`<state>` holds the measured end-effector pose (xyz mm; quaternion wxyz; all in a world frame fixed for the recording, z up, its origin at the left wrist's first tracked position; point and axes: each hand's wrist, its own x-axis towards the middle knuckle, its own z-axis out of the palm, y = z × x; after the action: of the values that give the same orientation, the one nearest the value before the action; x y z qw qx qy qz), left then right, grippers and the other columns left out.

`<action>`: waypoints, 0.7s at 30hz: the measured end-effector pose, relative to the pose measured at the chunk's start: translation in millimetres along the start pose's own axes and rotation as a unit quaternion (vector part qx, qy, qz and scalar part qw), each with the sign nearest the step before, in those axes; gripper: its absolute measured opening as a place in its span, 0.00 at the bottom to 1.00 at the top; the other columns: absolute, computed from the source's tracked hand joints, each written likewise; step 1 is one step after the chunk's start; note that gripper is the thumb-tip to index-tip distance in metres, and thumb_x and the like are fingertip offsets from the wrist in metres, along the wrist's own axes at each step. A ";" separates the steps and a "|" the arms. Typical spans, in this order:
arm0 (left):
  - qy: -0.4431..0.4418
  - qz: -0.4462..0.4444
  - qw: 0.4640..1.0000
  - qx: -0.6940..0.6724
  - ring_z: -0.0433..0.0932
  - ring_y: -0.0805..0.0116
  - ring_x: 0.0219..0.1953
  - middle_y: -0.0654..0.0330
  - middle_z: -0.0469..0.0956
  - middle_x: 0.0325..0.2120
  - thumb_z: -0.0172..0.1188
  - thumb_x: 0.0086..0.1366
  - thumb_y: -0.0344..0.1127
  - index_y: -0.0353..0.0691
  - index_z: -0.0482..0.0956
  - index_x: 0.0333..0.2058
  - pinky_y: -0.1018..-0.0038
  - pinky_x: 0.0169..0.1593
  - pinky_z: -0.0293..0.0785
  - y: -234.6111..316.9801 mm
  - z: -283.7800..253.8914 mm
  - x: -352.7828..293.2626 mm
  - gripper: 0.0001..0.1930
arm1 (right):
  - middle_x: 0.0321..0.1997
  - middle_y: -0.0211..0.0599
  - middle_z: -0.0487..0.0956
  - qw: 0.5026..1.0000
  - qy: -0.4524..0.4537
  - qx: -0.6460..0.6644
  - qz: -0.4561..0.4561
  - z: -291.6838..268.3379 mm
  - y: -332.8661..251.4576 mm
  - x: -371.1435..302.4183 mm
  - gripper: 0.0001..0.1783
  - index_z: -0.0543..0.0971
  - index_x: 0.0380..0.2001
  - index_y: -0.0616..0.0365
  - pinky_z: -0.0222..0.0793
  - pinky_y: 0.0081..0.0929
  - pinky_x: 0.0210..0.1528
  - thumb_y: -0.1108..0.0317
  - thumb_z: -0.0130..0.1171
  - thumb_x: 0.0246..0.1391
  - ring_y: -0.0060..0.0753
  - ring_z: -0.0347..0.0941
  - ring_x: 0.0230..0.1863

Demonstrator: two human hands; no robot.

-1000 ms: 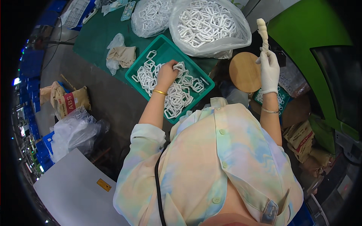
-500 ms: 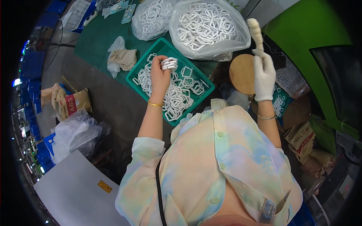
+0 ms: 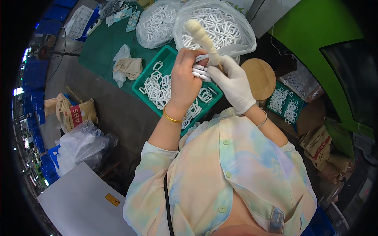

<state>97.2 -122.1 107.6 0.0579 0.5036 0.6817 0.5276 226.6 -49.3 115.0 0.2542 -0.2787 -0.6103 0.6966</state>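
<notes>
Left grip [image 3: 186,80] beside right grip [image 3: 234,83], seemingly curled

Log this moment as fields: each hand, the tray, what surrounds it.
Left hand: bare, gripping several white angular plastic links
Right hand: white-gloved, gripping a cream ridged stick close to those links
Container: rectangular green plastic tray beneath the hands, holding loose links
Beyond it: larger clear plastic bag, smaller clear plastic bag, both holding similar links
Right of it: round wooden disc

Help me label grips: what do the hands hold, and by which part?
Left hand: white links, by their left sides; right hand: cream stick, by its narrow end.
</notes>
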 end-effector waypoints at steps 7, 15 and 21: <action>-0.029 -0.011 0.997 -0.068 0.77 0.63 0.35 0.56 0.73 0.36 0.59 0.57 0.17 0.35 0.76 0.40 0.72 0.38 0.73 7.2 3.8 1.5 0.12 | 0.29 0.20 0.71 0.999 0.051 -0.013 0.005 -7.9 -9.0 3.2 0.09 0.77 0.42 0.60 0.62 0.14 0.27 0.67 0.59 0.62 0.09 0.64 0.26; -0.031 0.018 0.999 0.031 0.78 0.52 0.36 0.53 0.75 0.37 0.59 0.50 0.16 0.35 0.77 0.40 0.64 0.38 0.75 9.7 0.0 3.4 0.17 | 0.29 0.20 0.73 0.997 -0.023 -0.069 -0.008 -18.8 -9.7 4.8 0.10 0.79 0.41 0.61 0.61 0.14 0.31 0.67 0.62 0.60 0.08 0.63 0.30; -0.064 0.039 0.993 0.088 0.77 0.50 0.35 0.53 0.75 0.33 0.61 0.51 0.20 0.37 0.77 0.39 0.63 0.38 0.74 8.1 -2.6 7.6 0.15 | 0.28 0.19 0.73 0.988 -0.033 -0.148 0.017 -20.9 -7.2 7.3 0.10 0.79 0.40 0.62 0.61 0.14 0.32 0.67 0.62 0.60 0.08 0.64 0.30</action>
<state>97.0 -118.7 118.5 0.0367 0.5656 0.7003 0.4340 236.0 -28.4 119.4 0.1779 -0.3004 -0.7099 0.6117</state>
